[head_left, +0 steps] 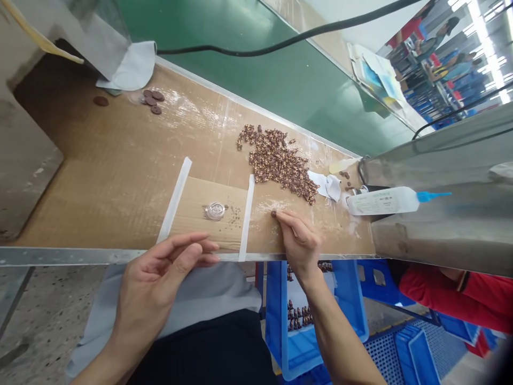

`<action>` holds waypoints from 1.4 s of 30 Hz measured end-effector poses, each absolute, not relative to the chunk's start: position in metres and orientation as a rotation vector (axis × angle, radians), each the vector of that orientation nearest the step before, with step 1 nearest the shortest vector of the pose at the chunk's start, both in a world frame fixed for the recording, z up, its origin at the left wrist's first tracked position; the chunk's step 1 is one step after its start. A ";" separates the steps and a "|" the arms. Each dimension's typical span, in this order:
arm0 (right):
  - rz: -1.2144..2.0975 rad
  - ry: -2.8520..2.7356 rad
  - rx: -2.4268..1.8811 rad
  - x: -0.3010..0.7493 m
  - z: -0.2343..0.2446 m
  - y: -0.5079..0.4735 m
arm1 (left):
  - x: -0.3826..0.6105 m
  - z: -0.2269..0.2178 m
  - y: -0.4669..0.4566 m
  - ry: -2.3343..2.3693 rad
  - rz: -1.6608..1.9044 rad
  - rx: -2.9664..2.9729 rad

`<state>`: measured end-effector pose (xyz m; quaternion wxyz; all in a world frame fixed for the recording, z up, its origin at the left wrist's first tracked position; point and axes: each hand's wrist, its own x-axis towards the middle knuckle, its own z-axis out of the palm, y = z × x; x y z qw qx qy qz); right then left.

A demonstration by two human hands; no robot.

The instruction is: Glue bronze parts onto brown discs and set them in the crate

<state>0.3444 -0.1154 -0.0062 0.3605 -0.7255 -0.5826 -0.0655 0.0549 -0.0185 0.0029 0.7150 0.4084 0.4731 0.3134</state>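
Note:
My left hand (168, 267) hovers at the bench's front edge with its fingers apart and nothing in them. Just beyond it, a round clear-and-silver piece (215, 210) lies on a cardboard pad (200, 190), with dark specks scattered beside it. Between thumb and forefinger, my right hand (298, 235) pinches a small dark brown part (273, 213), low over the bench right of the pad. Farther back spreads a heap of small brown-and-copper parts (280, 160); their exact kind is too small to tell.
A white squeeze bottle (385, 201) with a blue nozzle lies at the right. Brown discs (151, 100) sit at the back left. Below the bench edge, a blue crate (276, 321) holds rows of parts. A black cable (248, 52) crosses behind. Red sleeve (460, 294) at right belongs to another person.

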 end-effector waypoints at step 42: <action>0.198 -0.833 -1.488 0.322 0.046 -0.237 | 0.129 0.071 -0.034 0.176 0.478 2.292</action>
